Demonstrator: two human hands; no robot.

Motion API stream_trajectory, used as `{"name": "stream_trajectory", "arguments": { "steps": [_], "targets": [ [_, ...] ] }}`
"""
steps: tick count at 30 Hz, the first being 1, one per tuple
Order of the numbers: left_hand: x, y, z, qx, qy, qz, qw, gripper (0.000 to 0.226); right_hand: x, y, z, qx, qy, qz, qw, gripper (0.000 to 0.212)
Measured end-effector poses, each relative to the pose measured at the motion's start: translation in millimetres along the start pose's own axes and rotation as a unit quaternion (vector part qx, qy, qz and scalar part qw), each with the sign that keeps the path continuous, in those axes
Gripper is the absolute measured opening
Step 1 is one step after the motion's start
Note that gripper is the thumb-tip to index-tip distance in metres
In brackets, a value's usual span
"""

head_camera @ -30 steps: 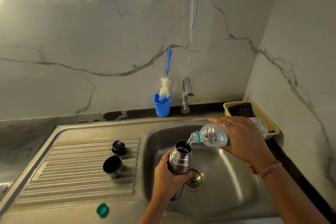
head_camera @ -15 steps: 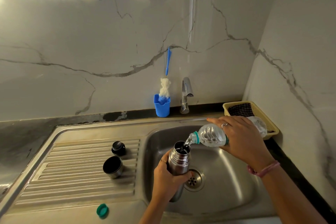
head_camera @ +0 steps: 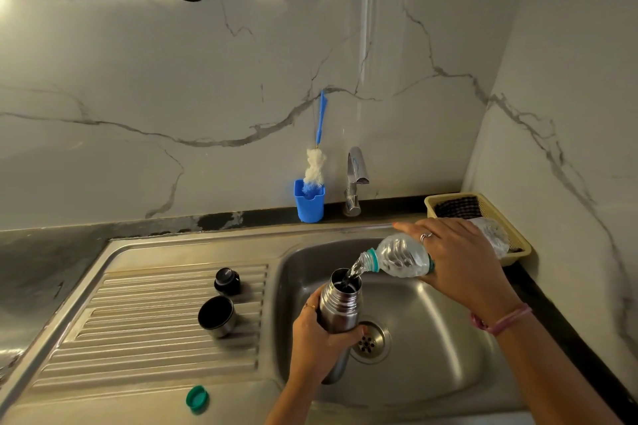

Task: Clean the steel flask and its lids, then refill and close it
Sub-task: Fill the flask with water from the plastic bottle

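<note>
The refill is under way: the right hand [head_camera: 459, 262] grips a plastic water bottle [head_camera: 400, 256] tilted down, its stream running into the open steel flask [head_camera: 340, 307], which the left hand [head_camera: 317, 345] grips upright over the sink [head_camera: 431, 348]. Judging by this, cleaning is done; closing remains. The inner stopper [head_camera: 227, 281] and cup lid [head_camera: 217, 316] sit on the drainboard. I can read no writing anywhere.

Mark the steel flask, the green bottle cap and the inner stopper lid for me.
steel flask [head_camera: 340, 307], head view, on its ribbed shoulder.
green bottle cap [head_camera: 197, 398], head view, on its top face.
inner stopper lid [head_camera: 227, 280], head view, on its dark top.
</note>
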State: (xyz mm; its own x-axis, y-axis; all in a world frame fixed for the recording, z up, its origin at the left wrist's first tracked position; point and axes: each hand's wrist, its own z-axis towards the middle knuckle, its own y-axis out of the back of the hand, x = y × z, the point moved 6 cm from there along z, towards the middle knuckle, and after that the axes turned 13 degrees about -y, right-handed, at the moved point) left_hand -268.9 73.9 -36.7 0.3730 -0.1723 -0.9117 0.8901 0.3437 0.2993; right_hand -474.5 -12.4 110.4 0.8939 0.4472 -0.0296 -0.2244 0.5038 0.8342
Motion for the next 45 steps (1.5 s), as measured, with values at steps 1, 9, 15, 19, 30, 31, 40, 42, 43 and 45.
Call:
{"name": "stream_trajectory", "arguments": {
  "steps": [1, 9, 15, 19, 30, 31, 40, 42, 43, 45],
  "targets": [
    [-0.1, -0.1, 0.0, 0.001, -0.001, 0.000, 1.000, 0.075, 0.6, 0.5, 0.2, -0.001, 0.001, -0.002, 1.000, 0.080],
    [-0.6, 0.4, -0.5, 0.002, -0.003, 0.004, 1.000, 0.075, 4.0, 4.8, 1.4, -0.009, 0.007, -0.013, 1.000, 0.080],
    [-1.0, 1.4, -1.0, -0.002, -0.005, 0.007, 1.000, 0.076, 4.1, 6.2, 1.8, -0.009, 0.008, -0.017, 1.000, 0.080],
    [-0.7, 1.8, -1.6, -0.005, -0.005, 0.009, 1.000, 0.076, 4.5, 7.1, 2.2, -0.007, 0.010, -0.020, 1.000, 0.081],
    [1.2, 0.7, -1.4, -0.002, -0.006, 0.011, 1.000, 0.076, 6.5, 13.8, 2.9, -0.018, 0.024, -0.027, 0.999, 0.080],
    [1.4, 0.7, -1.4, -0.003, -0.006, 0.011, 1.000, 0.076, 6.4, 13.8, 3.0, -0.019, 0.026, -0.029, 0.999, 0.080],
    [5.5, 0.2, -1.3, -0.004, -0.007, 0.017, 1.000, 0.078, 7.4, 15.4, 3.7, -0.027, 0.036, -0.040, 0.998, 0.080],
    [5.3, 0.3, -0.8, -0.003, -0.008, 0.018, 1.000, 0.077, 7.1, 15.2, 4.0, -0.026, 0.037, -0.042, 0.998, 0.080],
    [5.0, 0.2, -0.7, -0.001, -0.008, 0.018, 1.000, 0.077, 6.8, 15.1, 4.2, -0.026, 0.037, -0.041, 0.998, 0.080],
    [4.3, 0.4, -0.5, 0.000, -0.009, 0.019, 1.000, 0.078, 6.0, 14.8, 4.8, -0.024, 0.036, -0.041, 0.998, 0.080]
  ]
}}
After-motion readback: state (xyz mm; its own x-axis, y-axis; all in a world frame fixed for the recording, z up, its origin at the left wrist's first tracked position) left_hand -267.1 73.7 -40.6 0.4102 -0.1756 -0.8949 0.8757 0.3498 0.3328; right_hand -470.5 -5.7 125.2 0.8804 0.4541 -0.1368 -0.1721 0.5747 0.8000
